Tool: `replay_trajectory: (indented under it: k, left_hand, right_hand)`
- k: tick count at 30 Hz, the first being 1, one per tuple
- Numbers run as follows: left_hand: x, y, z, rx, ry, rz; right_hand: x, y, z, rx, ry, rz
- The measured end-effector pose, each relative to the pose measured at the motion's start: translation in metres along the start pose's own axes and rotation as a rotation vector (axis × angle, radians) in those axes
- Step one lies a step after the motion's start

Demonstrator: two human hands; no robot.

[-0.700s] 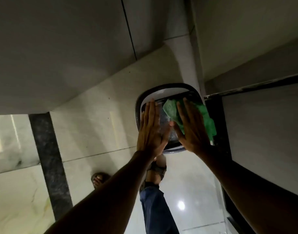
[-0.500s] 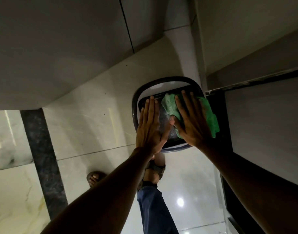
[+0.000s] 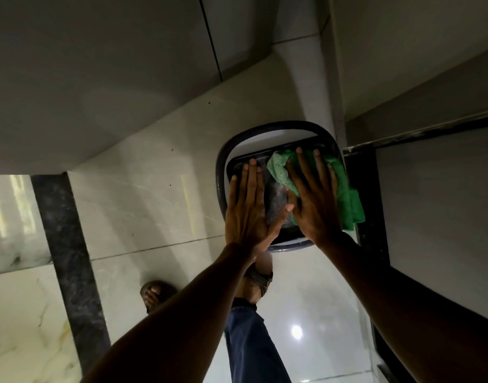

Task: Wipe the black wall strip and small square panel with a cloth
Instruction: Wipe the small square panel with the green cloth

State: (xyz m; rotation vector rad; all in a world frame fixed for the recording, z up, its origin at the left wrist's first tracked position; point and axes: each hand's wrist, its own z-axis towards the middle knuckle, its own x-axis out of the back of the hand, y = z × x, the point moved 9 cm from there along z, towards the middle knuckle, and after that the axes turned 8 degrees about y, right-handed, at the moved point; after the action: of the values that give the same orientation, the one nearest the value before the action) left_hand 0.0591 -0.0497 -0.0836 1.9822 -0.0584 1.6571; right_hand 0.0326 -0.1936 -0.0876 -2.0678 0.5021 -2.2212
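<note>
I am looking down at the small square panel (image 3: 278, 194), and both hands are lying flat on it. The right hand (image 3: 316, 205) is pressing the green cloth (image 3: 345, 189) against the panel's right part — fingers spread and straight, palm down, not pinching anything. The left hand (image 3: 247, 214) is resting bare on the panel's left part, fingers straight and close together, its thumb reaching toward the right hand; I am judging it to be bracing the panel.

The relation I am steering by is this: the black wall strip (image 3: 371, 217) is lying just to the right of the cloth-bearing hand, touching or nearly touching the cloth's hanging edge, and its long axis is running along the line of the forearms, toward the bottom of the view. The right hand is much the nearer — so I am expecting the coming stroke to be its work, sliding the cloth rightward off the panel, then along the strip.
</note>
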Motion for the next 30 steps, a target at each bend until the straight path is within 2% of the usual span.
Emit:
replay_trajectory:
  k: [7, 13, 16, 19, 24, 30]
  left_hand:
    - [0.008, -0.009, -0.006, -0.002, -0.092, -0.091]
    - [0.045, -0.028, -0.016, 0.095, -0.058, -0.124]
    - [0.069, -0.037, -0.019, 0.124, -0.046, -0.153]
    - [0.098, -0.054, -0.025, 0.179, -0.035, -0.163]
    - [0.147, -0.095, -0.048, 0.280, 0.069, -0.211]
    - [0.193, -0.170, -0.100, 0.429, 0.155, -0.222]
  right_hand:
    - [0.012, 0.002, 0.003, -0.123, 0.024, 0.222]
    - [0.043, -0.012, 0.007, -0.297, 0.046, 0.477]
    - [0.066, -0.036, 0.018, -0.284, 0.091, 0.504]
    - [0.082, -0.079, 0.028, -0.250, 0.055, 0.610]
    - [0.093, -0.154, 0.044, -0.217, -0.007, 0.621]
    - [0.086, -0.247, 0.051, -0.040, -0.065, 0.627]
